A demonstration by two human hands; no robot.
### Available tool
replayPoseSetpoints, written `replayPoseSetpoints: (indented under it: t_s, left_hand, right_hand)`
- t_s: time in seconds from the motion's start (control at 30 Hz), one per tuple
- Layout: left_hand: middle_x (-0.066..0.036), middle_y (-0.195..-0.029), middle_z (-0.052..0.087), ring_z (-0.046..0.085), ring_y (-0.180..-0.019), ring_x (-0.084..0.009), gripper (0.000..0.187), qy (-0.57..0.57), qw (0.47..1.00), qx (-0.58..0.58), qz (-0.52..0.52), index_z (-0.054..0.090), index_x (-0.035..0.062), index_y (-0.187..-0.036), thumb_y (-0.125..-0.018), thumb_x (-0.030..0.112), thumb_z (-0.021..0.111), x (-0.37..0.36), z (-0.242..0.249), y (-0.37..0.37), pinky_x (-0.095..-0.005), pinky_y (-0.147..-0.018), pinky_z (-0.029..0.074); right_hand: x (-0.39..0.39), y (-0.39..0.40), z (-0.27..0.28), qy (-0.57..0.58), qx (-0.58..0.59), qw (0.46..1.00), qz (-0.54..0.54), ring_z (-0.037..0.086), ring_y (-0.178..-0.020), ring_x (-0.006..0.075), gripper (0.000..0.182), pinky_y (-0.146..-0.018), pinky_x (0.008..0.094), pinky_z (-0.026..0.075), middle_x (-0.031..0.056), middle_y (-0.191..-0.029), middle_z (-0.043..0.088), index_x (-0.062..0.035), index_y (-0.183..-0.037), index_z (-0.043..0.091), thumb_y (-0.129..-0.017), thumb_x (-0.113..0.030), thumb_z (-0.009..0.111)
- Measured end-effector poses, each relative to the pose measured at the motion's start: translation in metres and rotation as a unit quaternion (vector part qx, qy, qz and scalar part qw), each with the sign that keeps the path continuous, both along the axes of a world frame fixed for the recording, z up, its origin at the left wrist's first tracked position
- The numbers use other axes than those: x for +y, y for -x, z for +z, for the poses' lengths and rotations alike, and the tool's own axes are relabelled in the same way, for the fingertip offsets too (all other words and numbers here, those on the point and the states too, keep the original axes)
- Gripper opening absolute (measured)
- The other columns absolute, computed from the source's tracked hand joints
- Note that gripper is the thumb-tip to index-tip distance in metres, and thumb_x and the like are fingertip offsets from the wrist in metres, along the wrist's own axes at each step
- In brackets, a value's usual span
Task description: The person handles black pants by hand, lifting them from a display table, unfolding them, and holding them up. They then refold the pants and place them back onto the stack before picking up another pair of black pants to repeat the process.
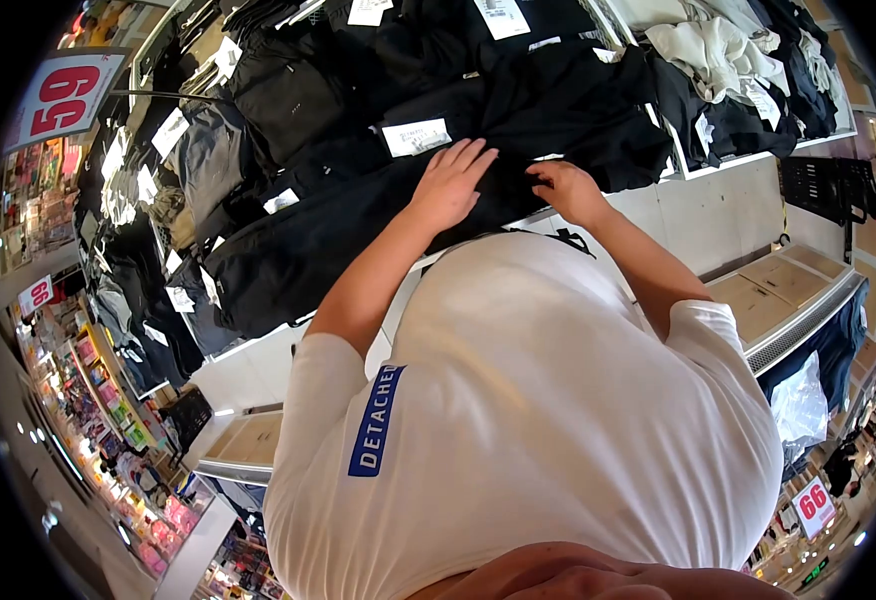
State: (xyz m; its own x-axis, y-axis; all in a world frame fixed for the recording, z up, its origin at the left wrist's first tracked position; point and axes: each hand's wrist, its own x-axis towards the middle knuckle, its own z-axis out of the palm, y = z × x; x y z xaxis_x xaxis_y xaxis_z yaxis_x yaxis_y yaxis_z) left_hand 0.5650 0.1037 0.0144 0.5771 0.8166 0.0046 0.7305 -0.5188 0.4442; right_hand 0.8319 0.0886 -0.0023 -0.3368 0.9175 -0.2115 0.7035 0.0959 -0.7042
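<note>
My left hand [452, 186] lies on a black folded garment [343, 215] at the near edge of the display, its fingers stretched out flat and slightly apart. Just to the right, my right hand [566, 190] has bent fingers, with thumb and forefinger closed on the dark cloth near that edge. The garment's exact kind is hard to make out. Above my left fingertips, a white label [416, 137] rests on the dark clothes. More black folded clothes [293, 100] with white tags are piled behind.
Grey clothes [213, 150] lie at the left, light ones [718, 55] at the upper right. A black basket [830, 190] hangs at the right, above a wooden-topped stand [783, 290]. A price sign [66, 97] sticks out at the upper left. The display's white edge runs before my body.
</note>
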Motion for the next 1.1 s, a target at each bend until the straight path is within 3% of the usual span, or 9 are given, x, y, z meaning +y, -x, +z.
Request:
replayPoseSetpoints:
  t_s: [0.07, 0.13, 0.2, 0.23, 0.43, 0.67, 0.83, 1.03, 1.1]
  left_hand:
    - [-0.013, -0.157, 0.038, 0.034, -0.146, -0.0331, 0.078, -0.008, 0.991, 0.087, -0.101, 0.043, 0.0158, -0.151, -0.080, 0.010, 0.074, 0.010, -0.013, -0.013, -0.0483, -0.117, 0.032]
    - [-0.011, -0.149, 0.048, 0.040, -0.142, -0.0317, 0.061, -0.030, 0.991, 0.082, -0.098, 0.056, 0.0155, -0.140, -0.081, 0.010, 0.073, 0.012, -0.028, -0.020, -0.0500, -0.116, 0.033]
    - [-0.008, -0.133, 0.062, 0.047, -0.136, -0.0288, 0.036, 0.004, 0.990, 0.065, -0.129, 0.069, 0.0136, -0.119, -0.083, 0.009, 0.071, 0.021, -0.036, -0.027, -0.0504, -0.116, 0.033]
    - [-0.005, -0.112, 0.071, 0.058, -0.123, -0.0271, 0.016, -0.030, 0.995, -0.007, -0.091, 0.074, 0.0113, -0.101, -0.086, 0.010, 0.068, 0.020, -0.035, -0.030, -0.0480, -0.114, 0.036]
    - [-0.011, -0.101, 0.072, 0.067, -0.099, -0.0312, 0.014, 0.003, 0.994, -0.103, -0.036, 0.070, 0.0077, -0.102, -0.089, 0.013, 0.068, 0.029, -0.018, -0.033, -0.0411, -0.096, 0.050]
    - [-0.015, -0.101, 0.070, 0.067, -0.099, -0.0339, 0.025, 0.151, 0.982, -0.111, 0.002, 0.062, 0.0060, -0.111, -0.087, 0.008, 0.069, 0.041, -0.005, -0.038, -0.0405, -0.086, 0.053]
    - [-0.015, -0.105, 0.069, 0.067, -0.103, -0.0327, 0.030, 0.188, 0.977, -0.096, 0.036, 0.060, 0.0059, -0.113, -0.085, 0.008, 0.072, 0.050, -0.007, -0.046, -0.0387, -0.089, 0.052]
    - [-0.017, -0.116, 0.067, 0.064, -0.112, -0.0343, 0.040, 0.179, 0.980, -0.082, 0.033, 0.059, 0.0061, -0.122, -0.086, 0.015, 0.075, 0.052, 0.001, -0.057, -0.0396, -0.095, 0.051]
    - [-0.020, -0.123, 0.064, 0.062, -0.117, -0.0363, 0.047, 0.131, 0.989, -0.071, 0.000, 0.059, 0.0035, -0.126, -0.088, 0.026, 0.075, 0.054, 0.000, -0.057, -0.0418, -0.098, 0.050]
  right_hand:
    - [-0.006, 0.001, 0.012, -0.023, -0.003, 0.999, 0.028, 0.067, -0.102, 0.0312, 0.033, -0.092, 0.0413, 0.052, 0.0135, -0.105, 0.073, -0.0082, -0.117, 0.070, -0.085, -0.015, 0.071]
    - [-0.009, 0.000, 0.017, -0.016, -0.014, 0.999, 0.046, 0.067, -0.101, 0.0315, 0.037, -0.093, 0.0416, 0.051, 0.0132, -0.106, 0.072, -0.0080, -0.120, 0.069, -0.083, -0.014, 0.071]
    - [-0.012, -0.005, 0.009, 0.005, -0.017, 0.999, 0.036, 0.066, -0.104, 0.0324, 0.040, -0.096, 0.0424, 0.050, 0.0141, -0.108, 0.072, -0.0087, -0.122, 0.067, -0.083, -0.014, 0.071]
    - [-0.014, -0.007, 0.006, 0.010, -0.026, 0.999, 0.027, 0.066, -0.106, 0.0329, 0.041, -0.097, 0.0430, 0.050, 0.0146, -0.109, 0.072, -0.0090, -0.122, 0.067, -0.082, -0.015, 0.071]
    - [-0.013, -0.019, -0.011, 0.007, -0.066, 0.997, 0.028, 0.065, -0.111, 0.0357, 0.049, -0.100, 0.0426, 0.048, 0.0187, -0.117, 0.069, -0.0067, -0.125, 0.065, -0.080, -0.024, 0.075]
    - [0.014, -0.015, -0.011, 0.103, 0.073, 0.992, 0.001, 0.062, -0.119, 0.0381, 0.073, -0.102, 0.0396, 0.048, 0.0248, -0.127, 0.065, 0.0009, -0.131, 0.060, -0.078, -0.046, 0.080]
    - [0.023, -0.007, -0.011, 0.153, 0.147, 0.976, -0.054, 0.065, -0.114, 0.0382, 0.072, -0.099, 0.0400, 0.050, 0.0253, -0.122, 0.067, 0.0014, -0.130, 0.061, -0.081, -0.049, 0.078]
    - [0.024, -0.002, -0.011, -0.003, 0.143, 0.985, -0.100, 0.067, -0.093, 0.0398, 0.025, -0.080, 0.0427, 0.053, 0.0199, -0.101, 0.070, -0.0030, -0.107, 0.068, -0.093, -0.024, 0.067]
    - [0.027, -0.003, -0.007, -0.006, 0.153, 0.983, -0.096, 0.066, -0.092, 0.0399, 0.025, -0.080, 0.0428, 0.052, 0.0205, -0.099, 0.069, -0.0023, -0.107, 0.067, -0.094, -0.024, 0.067]
